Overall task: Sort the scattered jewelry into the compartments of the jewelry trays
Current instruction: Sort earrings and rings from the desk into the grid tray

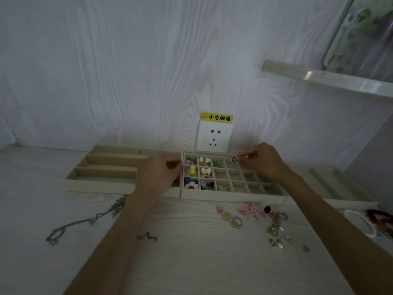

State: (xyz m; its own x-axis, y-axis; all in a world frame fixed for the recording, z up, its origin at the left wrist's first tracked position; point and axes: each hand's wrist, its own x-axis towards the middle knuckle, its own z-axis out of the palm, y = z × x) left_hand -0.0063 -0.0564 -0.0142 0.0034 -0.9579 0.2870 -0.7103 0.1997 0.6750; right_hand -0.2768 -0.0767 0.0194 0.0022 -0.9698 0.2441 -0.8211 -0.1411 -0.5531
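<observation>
A: What is the right hand (262,161) doing over the grid tray (231,198)?

B: Its grip is a thumb-and-forefinger pinch on a small dark round piece (233,159), maybe an earring or charm; too small to tell. It hangs above the back row, about the fourth compartment from the left.

A: And the left hand (156,174)?

B: Fingers curled at the seam where the long-slot tray (102,184) meets the grid tray. Whether that grip holds anything or only steadies the edge, I cannot tell.

A: How should the drop go?

B: I'd lower the piece close to the felt before releasing, so it doesn't bounce into the next cell. The hearts (204,160) and yellow beads (192,169) suggest like goes with like, so pick a free cell.

A: What remains?

B: Rings (236,222), a pink chain (254,209) and necklaces (85,221) lie scattered on the tabletop (191,252).
</observation>
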